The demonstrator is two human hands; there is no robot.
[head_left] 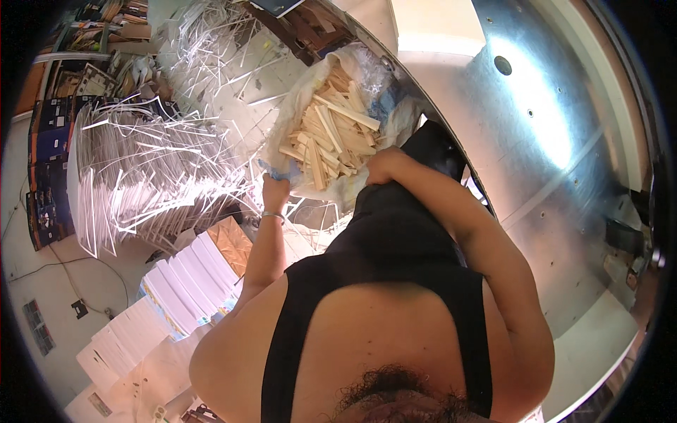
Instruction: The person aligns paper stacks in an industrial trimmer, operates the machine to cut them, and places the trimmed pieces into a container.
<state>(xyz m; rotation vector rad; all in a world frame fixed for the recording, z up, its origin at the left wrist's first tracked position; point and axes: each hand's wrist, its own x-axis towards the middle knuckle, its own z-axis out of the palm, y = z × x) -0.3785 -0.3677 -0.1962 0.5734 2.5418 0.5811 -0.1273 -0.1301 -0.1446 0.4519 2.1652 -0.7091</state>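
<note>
A whitish plastic sack (283,137) stands in front of me, its mouth spread wide. Inside it lies a heap of flat, cream-coloured strips (328,134), perhaps wood or card. My left hand (276,190) is closed on the near left part of the sack's rim, where a bluish patch of plastic shows beside the fingers. On the near right of the rim, my right hand (384,166) is closed too, its fingers curled into the sack's edge and partly hidden. The strips lie between my two hands, and neither hand touches them.
A big pile of thin white paper trimmings (155,169) lies to the left, with more trimmings (204,49) farther off. Stacks of white paper (190,282) stand at near left. A metal worktable (543,190) curves along my right, bearing a white paper block (437,25).
</note>
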